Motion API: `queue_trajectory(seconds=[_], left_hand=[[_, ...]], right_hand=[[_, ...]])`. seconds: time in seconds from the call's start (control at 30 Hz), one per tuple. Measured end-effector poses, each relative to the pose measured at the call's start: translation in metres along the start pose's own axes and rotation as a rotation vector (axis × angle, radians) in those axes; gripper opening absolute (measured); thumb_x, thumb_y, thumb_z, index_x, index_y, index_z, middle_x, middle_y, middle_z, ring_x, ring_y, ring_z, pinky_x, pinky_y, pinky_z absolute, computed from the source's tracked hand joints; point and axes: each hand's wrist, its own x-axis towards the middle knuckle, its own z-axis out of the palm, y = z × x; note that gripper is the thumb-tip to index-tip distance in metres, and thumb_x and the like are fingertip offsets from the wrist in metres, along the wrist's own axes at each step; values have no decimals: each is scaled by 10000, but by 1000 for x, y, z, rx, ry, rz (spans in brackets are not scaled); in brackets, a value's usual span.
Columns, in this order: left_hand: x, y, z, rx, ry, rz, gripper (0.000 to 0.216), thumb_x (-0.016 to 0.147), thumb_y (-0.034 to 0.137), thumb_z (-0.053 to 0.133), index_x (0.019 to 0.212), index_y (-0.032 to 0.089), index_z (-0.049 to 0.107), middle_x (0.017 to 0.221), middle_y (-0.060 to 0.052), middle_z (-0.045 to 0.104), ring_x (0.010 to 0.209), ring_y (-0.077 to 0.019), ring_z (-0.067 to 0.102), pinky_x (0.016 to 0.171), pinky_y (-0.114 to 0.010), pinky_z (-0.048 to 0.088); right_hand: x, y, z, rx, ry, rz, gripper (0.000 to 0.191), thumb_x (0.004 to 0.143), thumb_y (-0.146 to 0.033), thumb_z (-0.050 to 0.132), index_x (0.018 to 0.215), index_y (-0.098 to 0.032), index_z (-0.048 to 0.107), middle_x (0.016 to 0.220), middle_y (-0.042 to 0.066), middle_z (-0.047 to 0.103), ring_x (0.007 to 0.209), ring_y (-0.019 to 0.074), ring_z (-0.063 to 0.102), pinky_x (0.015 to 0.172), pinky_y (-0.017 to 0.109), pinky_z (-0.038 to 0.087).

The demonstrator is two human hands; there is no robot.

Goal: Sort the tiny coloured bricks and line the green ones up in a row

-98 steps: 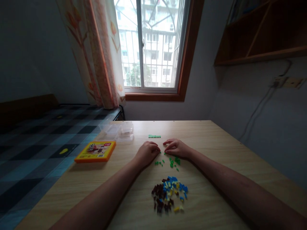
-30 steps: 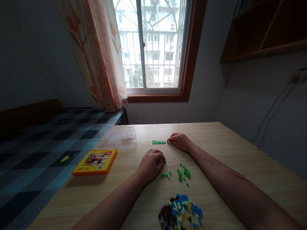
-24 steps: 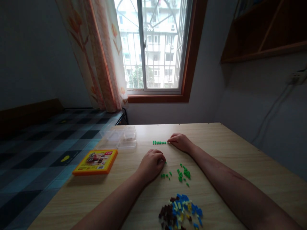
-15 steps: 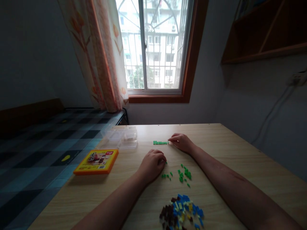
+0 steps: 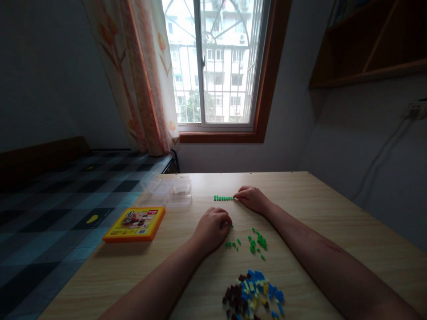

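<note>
A short row of small green bricks (image 5: 223,198) lies on the wooden table (image 5: 320,209). My right hand (image 5: 252,198) rests at the row's right end, fingers pinched together at the last brick; what they hold is too small to see. My left hand (image 5: 212,226) lies curled on the table, its fingertips beside a scatter of loose green bricks (image 5: 255,242). A heap of brown, blue, yellow and white bricks (image 5: 251,295) sits nearest to me.
A yellow and orange box (image 5: 135,223) lies at the table's left edge. Behind it stands a clear plastic compartment case (image 5: 170,191). A checked bed (image 5: 56,209) is on the left, a window (image 5: 216,62) ahead, and a wooden shelf (image 5: 370,44) on the right wall.
Since 3.3 s ago my right hand has moved from the loose green bricks up to the right end of the green row. In the last second both hands stay still.
</note>
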Motion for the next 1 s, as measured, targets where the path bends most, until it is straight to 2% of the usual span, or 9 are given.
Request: queue_trajectory(seconds=[0.5, 0.57, 0.67, 0.77, 0.87, 0.93, 1.0], left_hand=[[0, 0, 0, -5, 4, 12, 183, 766, 106, 600, 796, 221, 739, 948, -38, 707, 952, -220, 586, 916, -354, 452], [0, -1, 0, -3, 2, 7, 183, 767, 107, 597, 798, 219, 738, 954, -40, 707, 955, -223, 584, 915, -357, 453], [0, -2, 0, -1, 0, 9, 185, 765, 102, 591, 800, 218, 731, 955, -40, 707, 961, -224, 586, 917, -360, 453], [0, -2, 1, -2, 7, 6, 177, 757, 106, 601, 838, 209, 719, 952, -50, 705, 965, -229, 589, 926, -369, 453], [0, -1, 1, -15, 37, -25, 246, 729, 56, 573, 880, 198, 705, 953, -59, 700, 960, -228, 590, 916, -369, 459], [0, -1, 0, -28, 79, -85, 277, 714, 21, 533, 863, 191, 693, 919, -56, 692, 935, -219, 592, 889, -359, 466], [2, -2, -3, -49, 137, -178, 276, 698, 7, 504, 824, 181, 677, 861, -45, 680, 882, -205, 595, 846, -340, 472]], right_hand=[[-1, -2, 0, 3, 7, -12, 177, 877, -198, 644, 928, -272, 796, 918, 39, 721, 788, 147, 653, 740, 252, 486], [-1, 1, 1, 31, 42, -29, 180, 889, -205, 631, 941, -266, 792, 932, 45, 716, 800, 149, 654, 752, 258, 494], [0, 7, 3, 89, 166, -29, 190, 914, -224, 603, 973, -247, 782, 977, 64, 707, 847, 159, 655, 794, 277, 509], [0, 11, 4, 135, 227, 26, 193, 918, -249, 596, 979, -226, 778, 945, 76, 709, 798, 160, 650, 747, 279, 517], [1, 10, 0, 186, 179, 83, 187, 895, -268, 617, 960, -212, 783, 841, 65, 719, 683, 145, 620, 663, 262, 497], [2, 5, -6, 266, 60, 95, 175, 861, -283, 649, 930, -205, 790, 808, 57, 729, 669, 143, 612, 649, 253, 483], [5, -3, -13, 371, -119, 91, 175, 822, -306, 686, 898, -195, 797, 795, 53, 738, 685, 146, 615, 652, 246, 474]])
